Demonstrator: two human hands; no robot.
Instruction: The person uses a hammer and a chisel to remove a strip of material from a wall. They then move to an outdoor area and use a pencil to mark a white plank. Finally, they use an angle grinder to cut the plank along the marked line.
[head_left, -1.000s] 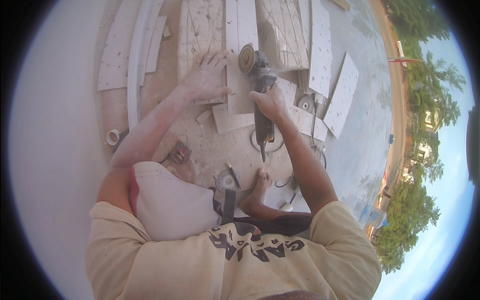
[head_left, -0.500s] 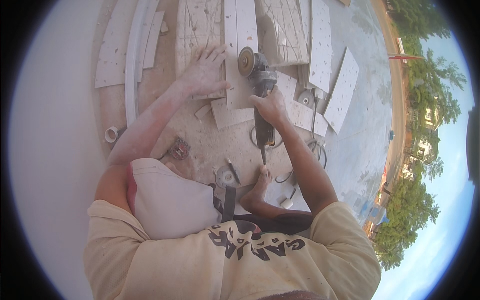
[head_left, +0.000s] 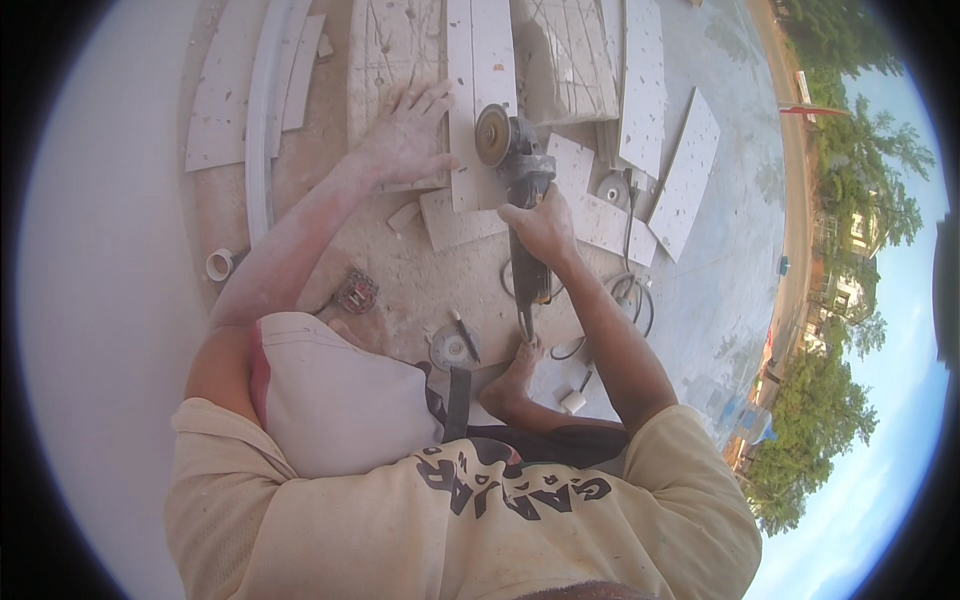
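Note:
My right hand (head_left: pixel 545 226) grips the dark body of an angle grinder (head_left: pixel 529 178), its round disc (head_left: pixel 493 136) over a long white speckled strip (head_left: pixel 466 100). Dust-covered, my left hand (head_left: pixel 405 135) lies spread with its fingers apart. It rests on a scored pale block (head_left: pixel 396 50) at the strip's left side, the thumb reaching the strip's edge. A second scored block (head_left: pixel 569 70) stands right of the strip. Beneath the strip's near end is a white offcut (head_left: pixel 452 222). Whether the disc touches the strip I cannot tell.
Speckled strips (head_left: pixel 219 85) lie at far left and one (head_left: pixel 686 180) leans at right. A loose disc (head_left: pixel 455 347) with a pen-like stick (head_left: pixel 466 335) lies by my bare foot (head_left: pixel 513 384). A cable (head_left: pixel 640 300) coils right of the grinder; a white pipe end (head_left: pixel 221 265) is at left.
The grinder and my right hand have come slightly nearer to me, the disc shifting down along the strip. My left hand stays spread on the block.

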